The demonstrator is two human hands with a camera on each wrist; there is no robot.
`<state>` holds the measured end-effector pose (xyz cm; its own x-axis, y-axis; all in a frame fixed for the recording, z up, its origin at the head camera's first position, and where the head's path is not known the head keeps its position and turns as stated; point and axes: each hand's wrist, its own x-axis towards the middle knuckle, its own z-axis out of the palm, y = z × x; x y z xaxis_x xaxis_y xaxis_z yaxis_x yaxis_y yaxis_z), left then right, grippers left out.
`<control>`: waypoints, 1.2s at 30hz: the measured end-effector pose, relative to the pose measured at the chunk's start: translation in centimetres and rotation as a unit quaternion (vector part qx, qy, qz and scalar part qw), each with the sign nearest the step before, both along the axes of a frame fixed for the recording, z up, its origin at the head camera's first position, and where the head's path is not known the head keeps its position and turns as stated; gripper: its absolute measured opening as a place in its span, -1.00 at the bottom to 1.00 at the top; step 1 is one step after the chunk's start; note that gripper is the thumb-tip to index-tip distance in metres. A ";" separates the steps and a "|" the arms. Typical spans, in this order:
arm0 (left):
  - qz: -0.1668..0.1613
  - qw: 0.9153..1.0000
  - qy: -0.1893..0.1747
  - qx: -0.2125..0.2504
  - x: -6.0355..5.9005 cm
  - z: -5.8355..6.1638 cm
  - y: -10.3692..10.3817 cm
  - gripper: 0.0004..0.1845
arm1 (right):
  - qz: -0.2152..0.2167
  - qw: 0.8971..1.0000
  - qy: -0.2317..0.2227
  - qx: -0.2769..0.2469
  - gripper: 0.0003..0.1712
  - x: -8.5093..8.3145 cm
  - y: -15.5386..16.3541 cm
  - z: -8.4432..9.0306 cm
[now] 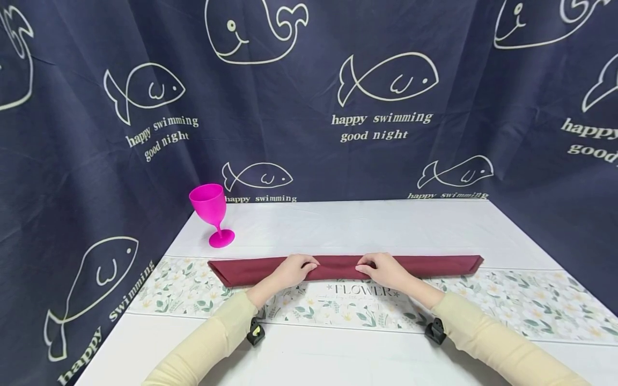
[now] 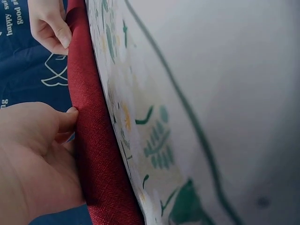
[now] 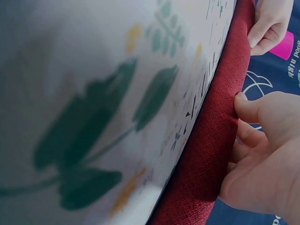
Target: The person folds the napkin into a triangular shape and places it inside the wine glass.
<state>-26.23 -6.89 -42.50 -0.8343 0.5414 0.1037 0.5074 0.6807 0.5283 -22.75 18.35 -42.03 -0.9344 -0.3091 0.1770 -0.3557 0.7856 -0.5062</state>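
A long, narrow folded strip of dark red cloth [image 1: 338,267] lies across the table from left to right, its ends cut at a slant. Near its middle, my left hand [image 1: 293,269] pinches the cloth between thumb and fingers. A short way to the right, my right hand [image 1: 386,269] pinches the same strip. In the left wrist view the left thumb presses the edge of the cloth [image 2: 96,145], with some fingertips hidden behind it. The right wrist view shows the right hand [image 3: 267,150] gripping the edge likewise, fingers partly behind the fold.
A magenta plastic goblet [image 1: 209,206] stands upright at the table's back left. A floral printed band with the word FLOWER [image 1: 362,290] crosses the white tabletop [image 1: 338,354] under the cloth. Dark blue curtains [image 1: 309,134] with fish drawings enclose the back and sides.
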 end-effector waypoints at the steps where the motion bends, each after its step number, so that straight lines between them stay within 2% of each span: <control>1: 0.000 1.000 0.001 0.000 0.0 -0.1 0.0 -0.75 | -0.001 1.000 -0.001 0.000 -0.84 0.0 0.0 0.0; 16: 0.005 1.000 -0.013 -0.001 -0.3 -0.3 0.0 -0.74 | 0.004 1.000 -0.008 0.003 -0.84 0.0 -0.1 0.1; 23: 0.005 1.000 -0.007 -0.004 -0.3 -0.4 -0.1 -0.74 | 0.002 1.000 -0.008 0.003 -0.85 0.0 -0.2 0.1; 36: -0.001 1.000 -0.011 0.022 -0.3 -0.3 -0.2 -0.76 | 0.004 1.000 -0.008 -0.011 -0.88 0.1 -0.2 0.1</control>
